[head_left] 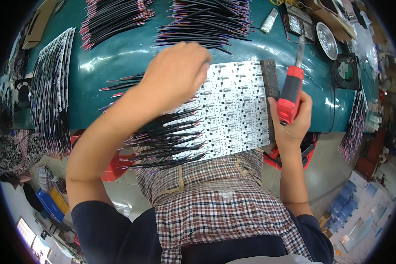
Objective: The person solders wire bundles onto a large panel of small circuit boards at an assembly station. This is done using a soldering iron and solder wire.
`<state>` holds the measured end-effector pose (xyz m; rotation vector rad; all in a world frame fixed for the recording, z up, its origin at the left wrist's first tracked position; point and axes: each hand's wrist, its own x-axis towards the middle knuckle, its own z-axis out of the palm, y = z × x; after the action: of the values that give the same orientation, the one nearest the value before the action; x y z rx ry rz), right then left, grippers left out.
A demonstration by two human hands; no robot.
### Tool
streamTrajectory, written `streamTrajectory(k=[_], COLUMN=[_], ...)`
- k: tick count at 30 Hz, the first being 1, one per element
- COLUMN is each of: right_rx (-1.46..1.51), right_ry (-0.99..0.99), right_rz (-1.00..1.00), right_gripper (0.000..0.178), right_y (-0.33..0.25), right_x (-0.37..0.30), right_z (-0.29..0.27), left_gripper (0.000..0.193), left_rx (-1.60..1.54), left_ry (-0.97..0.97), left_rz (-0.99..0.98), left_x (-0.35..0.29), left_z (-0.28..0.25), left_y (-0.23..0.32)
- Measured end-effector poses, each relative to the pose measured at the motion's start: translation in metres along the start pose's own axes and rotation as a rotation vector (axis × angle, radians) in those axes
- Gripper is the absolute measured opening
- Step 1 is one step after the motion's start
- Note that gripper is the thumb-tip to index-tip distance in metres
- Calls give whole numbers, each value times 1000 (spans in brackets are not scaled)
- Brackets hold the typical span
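Observation:
My right hand (291, 125) grips a soldering iron with a red and black handle (291, 93), its metal tip pointing up and away. It hovers beside a dark bar (271, 83) lying along the right edge of a white panel of small circuit boards (237, 110). My left hand (177, 72) rests knuckles-up over the panel's left part, fingers curled down; whether it pinches a wire is hidden. Black wires with red and white ends (163, 141) stick out from the panel's left and lower edge.
The panel lies on a teal table (119, 57). Heaps of black wires (207, 22) sit at the far edge, stacked wired boards (53, 88) at left. A small fan (345, 70), a round tin (326, 39) and a tray stand at right.

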<state>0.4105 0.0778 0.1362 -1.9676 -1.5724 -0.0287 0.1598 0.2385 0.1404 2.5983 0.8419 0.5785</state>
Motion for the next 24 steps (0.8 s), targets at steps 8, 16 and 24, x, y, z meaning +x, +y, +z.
streamTrajectory(k=[8, 16, 24], right_rx=[379, 454, 557], right_ry=[67, 70, 23], right_rz=[290, 401, 486], right_gripper=[46, 33, 29], right_y=[-16, -27, -49], right_x=[-14, -23, -21], right_z=[-35, -52, -60], left_gripper=[11, 24, 28], left_rx=[80, 264, 482], left_ry=[39, 216, 39], left_rz=[29, -143, -343], left_x=[28, 15, -24], left_z=[21, -29, -53], left_y=[-35, -69, -135])
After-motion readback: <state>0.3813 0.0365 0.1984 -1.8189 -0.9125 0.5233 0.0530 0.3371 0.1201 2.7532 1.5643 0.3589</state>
